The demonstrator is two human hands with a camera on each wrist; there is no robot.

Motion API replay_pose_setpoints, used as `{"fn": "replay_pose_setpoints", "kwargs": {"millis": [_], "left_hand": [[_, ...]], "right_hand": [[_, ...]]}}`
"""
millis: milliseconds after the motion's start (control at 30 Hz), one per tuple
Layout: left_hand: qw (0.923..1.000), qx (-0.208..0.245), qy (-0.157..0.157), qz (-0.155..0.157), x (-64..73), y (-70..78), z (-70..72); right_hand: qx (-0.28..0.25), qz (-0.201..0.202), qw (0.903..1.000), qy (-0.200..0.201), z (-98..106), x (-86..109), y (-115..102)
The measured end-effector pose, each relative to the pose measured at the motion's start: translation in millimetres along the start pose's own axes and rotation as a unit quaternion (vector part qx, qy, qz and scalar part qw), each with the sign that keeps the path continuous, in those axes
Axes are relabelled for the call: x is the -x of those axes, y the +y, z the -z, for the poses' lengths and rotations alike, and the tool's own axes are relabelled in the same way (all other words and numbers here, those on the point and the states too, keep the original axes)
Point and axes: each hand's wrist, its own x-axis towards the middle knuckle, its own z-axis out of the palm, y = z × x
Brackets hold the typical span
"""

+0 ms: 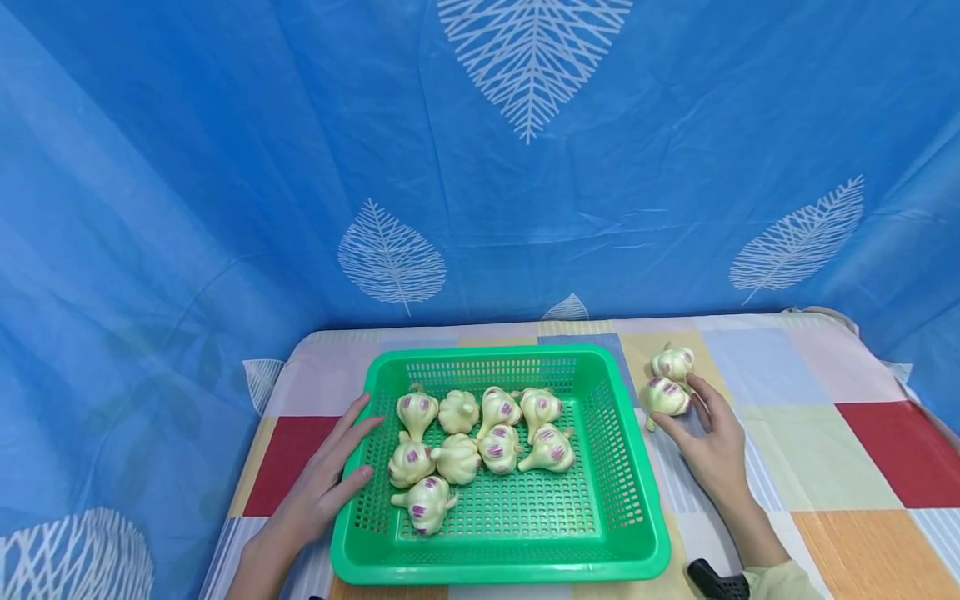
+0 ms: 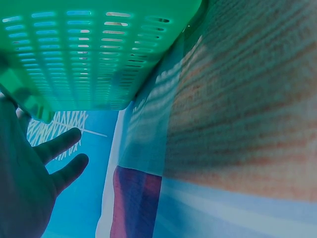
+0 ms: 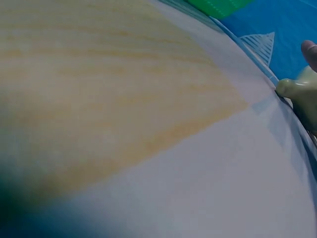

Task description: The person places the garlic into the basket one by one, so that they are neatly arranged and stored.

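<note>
Several garlic bulbs (image 1: 459, 458), cream with purple patches, lie in the left and middle part of a green plastic basket (image 1: 498, 572). My left hand (image 1: 322, 483) rests at the basket's left rim, its fingers spread and loosely straight. In the left wrist view, the same hand (image 2: 25, 183) shows beside the slotted basket wall (image 2: 74, 54). Right of the basket, my right hand (image 1: 712, 442) pinches a garlic bulb (image 1: 665, 397) between thumb and fingers. Right behind that one sits another garlic bulb (image 1: 672, 362). In the right wrist view the thumb (image 3: 310, 53) and part of the bulb (image 3: 302, 94) appear at the edge.
A patchwork-patterned cloth (image 1: 795, 467) covers the table. Blue curtain (image 1: 480, 208) with white leaf prints hangs behind and at the sides. Near my right wrist, a black strap piece (image 1: 716, 581) shows at the sleeve (image 1: 780, 582).
</note>
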Motion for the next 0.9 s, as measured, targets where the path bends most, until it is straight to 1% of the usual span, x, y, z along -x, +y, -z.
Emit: {"fn": "replay_pose_setpoints", "kwargs": {"millis": [167,233,300,400,533,633,800,900], "left_hand": [[1.0000,0.005,0.005,-0.004,-0.8,-0.2,0.0],[1.0000,0.005,0.005,-0.002,-1.0,0.2,0.6],[1.0000,0.005,0.003,-0.001,-1.2,0.6,1.3],[1.0000,0.006,-0.001,0.002,-1.2,1.0,1.8],[1.0000,0.007,-0.002,0.001,-1.6,1.4,1.4],[0.9999,0.010,-0.001,0.001,-1.8,1.6,1.0],[0.9999,0.013,-0.002,0.002,-1.2,1.7,0.5],[0.9999,0.013,-0.001,0.002,-0.6,1.7,0.6]], "right_hand": [[0.037,-0.033,0.9983,-0.032,-3,-3.1,-2],[0.053,-0.040,0.9968,-0.044,-4,-3.9,-1],[0.057,-0.043,0.9961,-0.051,-5,-4.7,-1],[0.055,-0.061,0.9952,-0.054,-4,-6.1,-1],[0.048,-0.106,0.9917,-0.054,-2,-7.3,-3],[0.048,-0.129,0.9887,-0.060,1,-7.9,-5],[0.034,-0.140,0.9872,-0.068,7,-7.0,-9],[0.015,-0.141,0.9875,-0.069,12,-7.8,-13]]}}
